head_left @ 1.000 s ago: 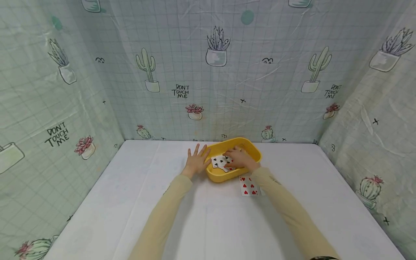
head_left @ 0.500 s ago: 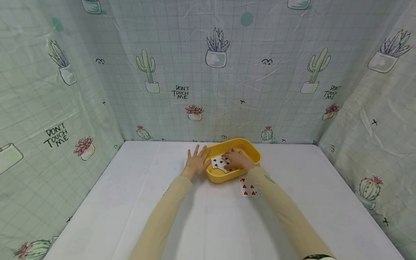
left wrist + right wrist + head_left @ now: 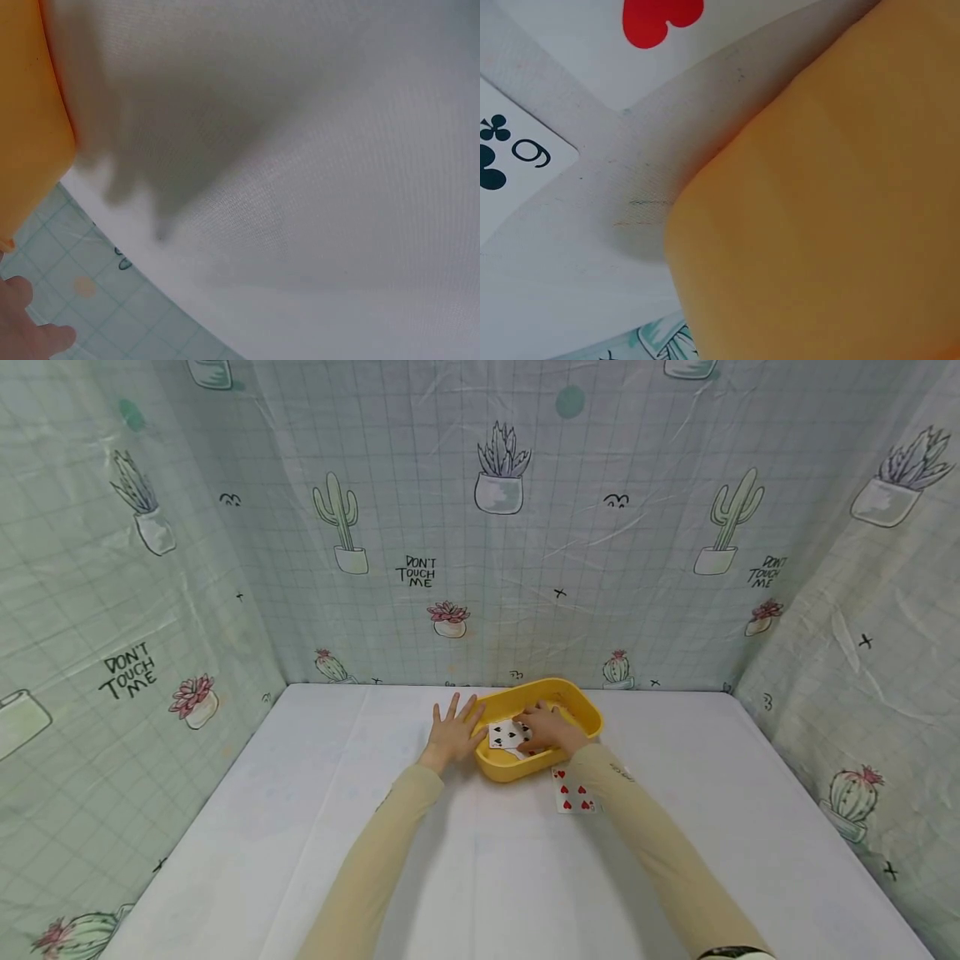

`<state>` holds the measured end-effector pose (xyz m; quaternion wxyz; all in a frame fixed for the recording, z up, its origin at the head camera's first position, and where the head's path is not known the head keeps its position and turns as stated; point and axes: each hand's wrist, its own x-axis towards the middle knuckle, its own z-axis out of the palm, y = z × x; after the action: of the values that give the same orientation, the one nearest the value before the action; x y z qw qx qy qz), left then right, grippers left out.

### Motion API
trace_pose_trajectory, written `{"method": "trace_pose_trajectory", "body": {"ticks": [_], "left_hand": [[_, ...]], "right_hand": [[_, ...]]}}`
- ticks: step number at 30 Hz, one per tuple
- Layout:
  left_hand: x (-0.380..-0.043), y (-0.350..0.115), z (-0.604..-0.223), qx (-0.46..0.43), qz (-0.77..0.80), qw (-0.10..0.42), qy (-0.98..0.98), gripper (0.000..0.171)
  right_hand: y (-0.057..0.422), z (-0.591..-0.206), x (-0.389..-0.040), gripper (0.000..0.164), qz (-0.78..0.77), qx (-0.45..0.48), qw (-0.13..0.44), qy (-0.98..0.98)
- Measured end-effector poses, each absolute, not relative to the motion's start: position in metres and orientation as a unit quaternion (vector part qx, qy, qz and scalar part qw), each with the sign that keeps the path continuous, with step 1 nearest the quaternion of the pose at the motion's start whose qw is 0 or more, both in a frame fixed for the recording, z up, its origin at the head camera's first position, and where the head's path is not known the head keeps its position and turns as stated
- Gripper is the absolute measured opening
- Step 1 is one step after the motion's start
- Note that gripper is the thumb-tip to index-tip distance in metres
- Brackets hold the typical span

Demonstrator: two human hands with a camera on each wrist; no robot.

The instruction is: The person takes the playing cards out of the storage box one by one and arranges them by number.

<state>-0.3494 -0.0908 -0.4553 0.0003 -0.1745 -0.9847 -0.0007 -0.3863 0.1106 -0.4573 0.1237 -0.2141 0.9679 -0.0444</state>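
A yellow tray (image 3: pixel 504 770) lies at a slant near the table's back edge. Inside it a spade playing card (image 3: pixel 504 735) partly covers another card whose face is mostly hidden. With fingers straight and spread, my left hand (image 3: pixel 450 737) rests against the tray's left end; some fingertips (image 3: pixel 56 337) show in the left wrist view. My right hand (image 3: pixel 551 728) reaches into the tray, thumb and fingers bent apart over the right part of the spade card. Whether they pinch the card is hidden. The right wrist view shows only the tray's outer wall (image 3: pixel 802 210) and cards.
A six of hearts (image 3: pixel 573 792) lies face up on the white table (image 3: pixel 480 877), in front of the tray and partly under the right sleeve. Beside it, a club card (image 3: pixel 525 169) shows in the right wrist view. A printed cloth (image 3: pixel 555 543) hangs behind.
My right hand has shifted slightly left over the spade card, then stayed there. The lower card now shows less beneath it. My left hand and the tray have kept their places.
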Motion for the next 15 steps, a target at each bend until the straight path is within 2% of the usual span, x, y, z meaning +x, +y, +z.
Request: {"method": "trace_pose_trajectory", "body": {"ticks": [15], "left_hand": [[-0.3492,-0.0911,-0.4548,-0.175,-0.005,0.003,-0.984,0.055]], "right_hand": [[0.1128,-0.4503,-0.3806,0.065,-0.039,-0.227,0.096,0.968]]}}
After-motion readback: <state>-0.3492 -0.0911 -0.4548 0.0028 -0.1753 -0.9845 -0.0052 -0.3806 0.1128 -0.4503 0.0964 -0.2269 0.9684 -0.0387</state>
